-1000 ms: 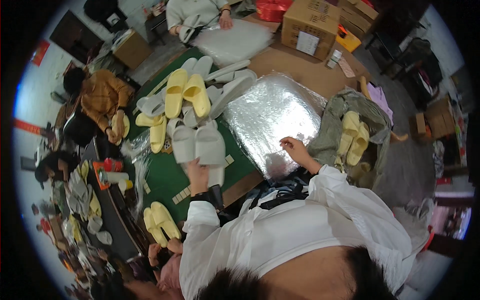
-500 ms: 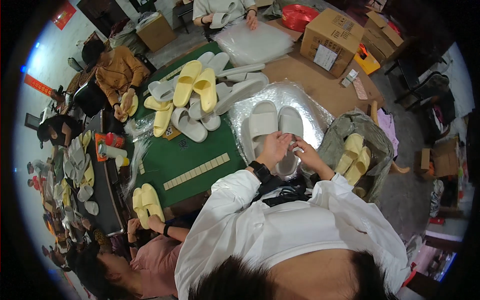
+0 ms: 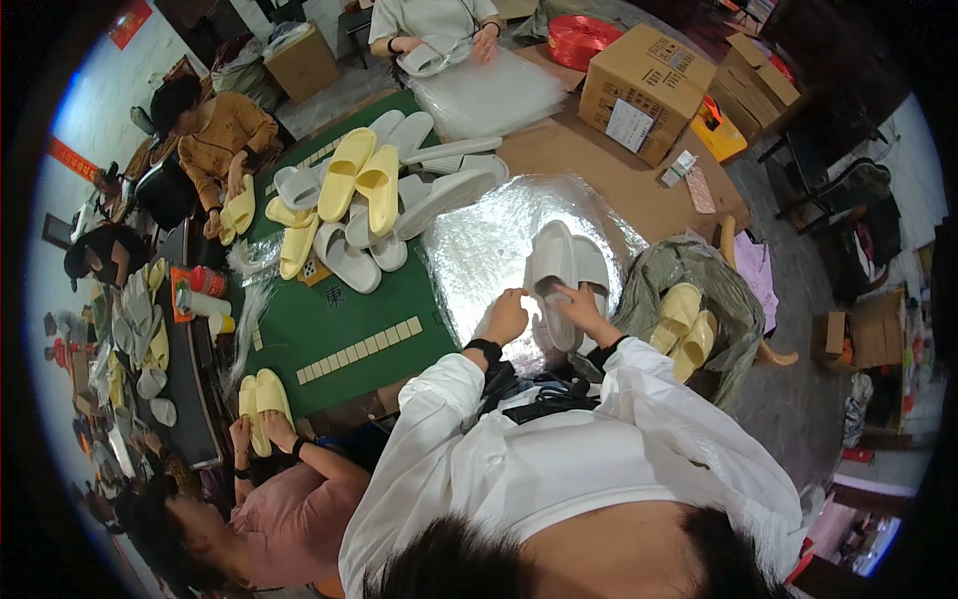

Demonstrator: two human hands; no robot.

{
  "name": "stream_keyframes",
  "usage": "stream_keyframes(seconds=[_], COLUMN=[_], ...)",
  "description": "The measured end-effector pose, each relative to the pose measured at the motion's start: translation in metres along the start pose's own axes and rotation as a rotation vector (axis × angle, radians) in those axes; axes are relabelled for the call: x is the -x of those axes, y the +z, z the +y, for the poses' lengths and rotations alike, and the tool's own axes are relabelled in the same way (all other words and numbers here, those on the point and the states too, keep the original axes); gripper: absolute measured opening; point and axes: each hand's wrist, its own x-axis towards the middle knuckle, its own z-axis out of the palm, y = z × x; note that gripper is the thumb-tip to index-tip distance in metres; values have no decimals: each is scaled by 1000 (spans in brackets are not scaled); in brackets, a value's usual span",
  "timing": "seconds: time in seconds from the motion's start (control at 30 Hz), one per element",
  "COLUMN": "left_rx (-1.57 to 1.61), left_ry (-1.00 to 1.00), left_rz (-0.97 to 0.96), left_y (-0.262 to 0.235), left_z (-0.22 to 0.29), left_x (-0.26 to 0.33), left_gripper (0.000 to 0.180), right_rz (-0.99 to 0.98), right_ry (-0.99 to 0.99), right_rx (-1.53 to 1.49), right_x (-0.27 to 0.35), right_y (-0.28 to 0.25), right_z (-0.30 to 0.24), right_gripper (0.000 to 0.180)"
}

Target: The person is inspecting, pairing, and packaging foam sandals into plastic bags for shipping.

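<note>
A pair of light grey slide slippers point(image 3: 555, 252) lies side by side on shiny clear plastic sheets point(image 3: 489, 235) in front of me. My right hand point(image 3: 583, 309) is closed at the slippers' open foot area, its fingers on them. Just left of the slippers' heel end, my left hand point(image 3: 506, 317) hovers over or rests on the plastic with curled fingers; whether it pinches anything is hidden. Beyond it to the left, yellow slippers point(image 3: 346, 175) and grey slippers point(image 3: 346, 258) lie heaped on the green table top point(image 3: 369, 309).
A cardboard box point(image 3: 639, 95) and red ribbon roll point(image 3: 582, 42) stand far back. To my right, a sack point(image 3: 743, 349) holds yellow slippers point(image 3: 689, 329). Co-workers handle slippers left and across, one with a plastic stack point(image 3: 489, 95). A tile row point(image 3: 359, 351) lies on the green surface.
The grey pair has shifted right across the plastic, uncovering more film. My hands, close together over the slippers before, are now apart, the left beside them. My view has turned slightly.
</note>
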Motion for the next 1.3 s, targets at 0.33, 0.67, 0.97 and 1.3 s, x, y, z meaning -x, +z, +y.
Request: stream_keyframes(seconds=[0.33,0.67,0.97,1.3], left_rx=[-640,-611,-572,-664], left_ry=[-87,-28,-81,5], left_rz=[-542,-321,-482,-266], left_y=[-7,-2,-24,-4], left_z=[12,-10,17,1], left_x=[40,75,70,72], left_gripper=[49,41,45,31], right_rz=[-52,44,-142,-108], right_ry=[-149,-263,-258,-197], right_rx=[2,479,428,239], right_x=[-21,1,4,-45], right_y=[31,7,1,41], right_z=[-22,-73,-65,-38], right_gripper=[48,47,43,39])
